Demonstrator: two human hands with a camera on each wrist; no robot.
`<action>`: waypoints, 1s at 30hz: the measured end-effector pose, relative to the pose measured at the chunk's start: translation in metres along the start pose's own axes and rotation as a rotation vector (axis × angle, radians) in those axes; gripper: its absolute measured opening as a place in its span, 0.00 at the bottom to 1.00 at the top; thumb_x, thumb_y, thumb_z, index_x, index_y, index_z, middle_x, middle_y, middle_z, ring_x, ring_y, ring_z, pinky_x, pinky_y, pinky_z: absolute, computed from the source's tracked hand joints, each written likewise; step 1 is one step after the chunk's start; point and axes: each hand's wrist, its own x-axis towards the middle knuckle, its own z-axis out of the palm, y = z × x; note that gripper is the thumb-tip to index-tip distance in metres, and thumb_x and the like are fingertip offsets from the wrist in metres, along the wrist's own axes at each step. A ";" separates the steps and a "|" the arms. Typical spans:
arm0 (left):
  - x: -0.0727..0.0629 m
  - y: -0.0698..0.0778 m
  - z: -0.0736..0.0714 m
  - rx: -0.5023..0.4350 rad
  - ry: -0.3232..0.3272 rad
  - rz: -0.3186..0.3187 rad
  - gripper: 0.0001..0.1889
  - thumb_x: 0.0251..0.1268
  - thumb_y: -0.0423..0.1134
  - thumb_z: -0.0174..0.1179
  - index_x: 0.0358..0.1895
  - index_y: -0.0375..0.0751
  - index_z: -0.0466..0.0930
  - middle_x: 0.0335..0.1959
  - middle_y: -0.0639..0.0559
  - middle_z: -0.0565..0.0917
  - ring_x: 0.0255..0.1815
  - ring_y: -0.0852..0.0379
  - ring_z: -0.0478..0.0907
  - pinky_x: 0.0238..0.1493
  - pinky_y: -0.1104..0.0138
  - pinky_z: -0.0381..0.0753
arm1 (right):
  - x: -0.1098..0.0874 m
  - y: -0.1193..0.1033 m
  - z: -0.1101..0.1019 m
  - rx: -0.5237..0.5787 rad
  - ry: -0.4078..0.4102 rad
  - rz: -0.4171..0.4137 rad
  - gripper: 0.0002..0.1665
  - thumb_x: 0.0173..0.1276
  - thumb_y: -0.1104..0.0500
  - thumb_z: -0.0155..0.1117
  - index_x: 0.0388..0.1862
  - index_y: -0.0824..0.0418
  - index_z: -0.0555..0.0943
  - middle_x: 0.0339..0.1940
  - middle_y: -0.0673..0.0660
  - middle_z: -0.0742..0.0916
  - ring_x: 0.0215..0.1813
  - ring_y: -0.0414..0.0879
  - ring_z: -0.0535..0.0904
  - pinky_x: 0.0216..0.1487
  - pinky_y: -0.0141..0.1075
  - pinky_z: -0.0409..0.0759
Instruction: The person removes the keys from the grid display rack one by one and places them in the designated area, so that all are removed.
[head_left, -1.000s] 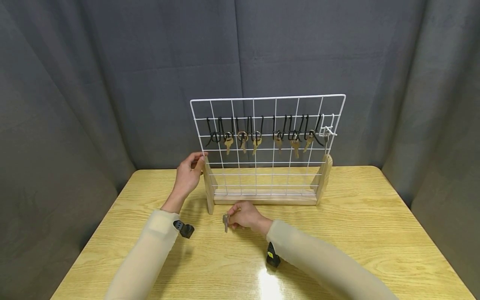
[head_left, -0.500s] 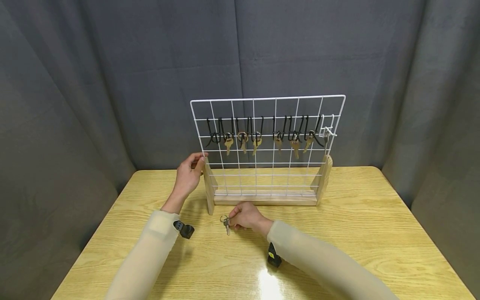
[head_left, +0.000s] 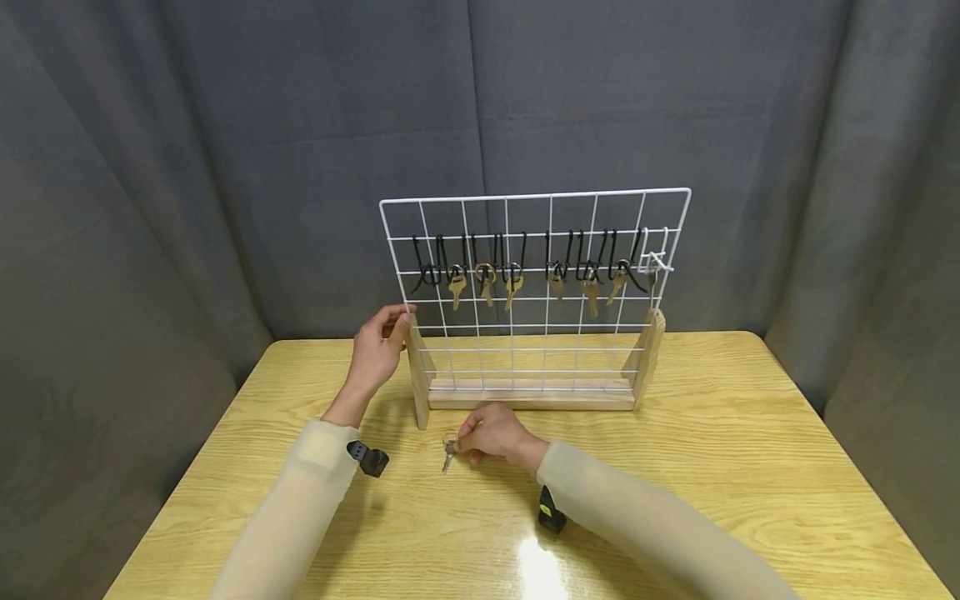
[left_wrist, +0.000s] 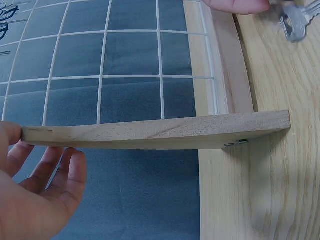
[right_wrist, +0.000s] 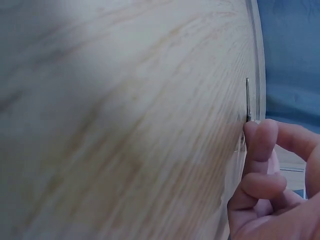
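My right hand (head_left: 491, 432) pinches a small silver key (head_left: 448, 458) between thumb and fingertips, low over the table in front of the rack. A thin ring shows at the key's head, and its blade points down and slightly left. In the right wrist view the key (right_wrist: 247, 95) appears edge-on beyond the fingertips. My left hand (head_left: 377, 346) holds the top of the left wooden upright (left_wrist: 150, 131) of the key rack, with fingers and thumb around its end. Several brass-coloured keys (head_left: 514, 283) hang from black hooks on the rack's white wire grid (head_left: 528, 325).
A white hook (head_left: 654, 260) with a darker key hangs at the grid's right end. The rack's wooden base bar (head_left: 531, 401) stands on the wood-grain table (head_left: 720, 467). Grey curtains (head_left: 315, 167) enclose the back and sides.
The key has turned in my right fingertips: it hung nearly straight, its ring came into sight, and its blade now slants left. My left hand and the rack have stayed put.
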 end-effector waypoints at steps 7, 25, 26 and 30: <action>0.001 -0.002 0.000 0.005 -0.004 0.007 0.19 0.80 0.47 0.49 0.62 0.40 0.78 0.58 0.43 0.83 0.55 0.46 0.81 0.48 0.57 0.84 | 0.001 0.004 -0.002 0.009 -0.035 -0.032 0.04 0.59 0.66 0.73 0.32 0.66 0.85 0.27 0.56 0.87 0.18 0.40 0.79 0.25 0.30 0.82; 0.000 -0.002 0.001 -0.015 -0.004 0.008 0.19 0.80 0.47 0.49 0.62 0.41 0.78 0.57 0.42 0.82 0.56 0.46 0.81 0.49 0.55 0.85 | -0.004 -0.009 -0.017 0.026 -0.062 -0.068 0.07 0.63 0.61 0.70 0.39 0.62 0.85 0.31 0.53 0.90 0.31 0.57 0.87 0.26 0.32 0.71; 0.000 -0.002 0.001 -0.013 -0.006 0.007 0.19 0.80 0.47 0.49 0.62 0.41 0.78 0.58 0.42 0.82 0.56 0.46 0.81 0.49 0.54 0.85 | -0.005 -0.011 -0.019 0.027 -0.064 -0.068 0.06 0.64 0.61 0.69 0.39 0.61 0.85 0.31 0.53 0.89 0.33 0.59 0.87 0.27 0.33 0.72; 0.001 -0.002 0.001 -0.014 -0.008 0.007 0.19 0.80 0.47 0.49 0.63 0.41 0.78 0.58 0.42 0.82 0.56 0.46 0.81 0.50 0.54 0.85 | -0.008 -0.016 -0.023 0.023 -0.071 -0.082 0.06 0.65 0.59 0.69 0.40 0.59 0.85 0.34 0.53 0.89 0.36 0.60 0.86 0.33 0.39 0.77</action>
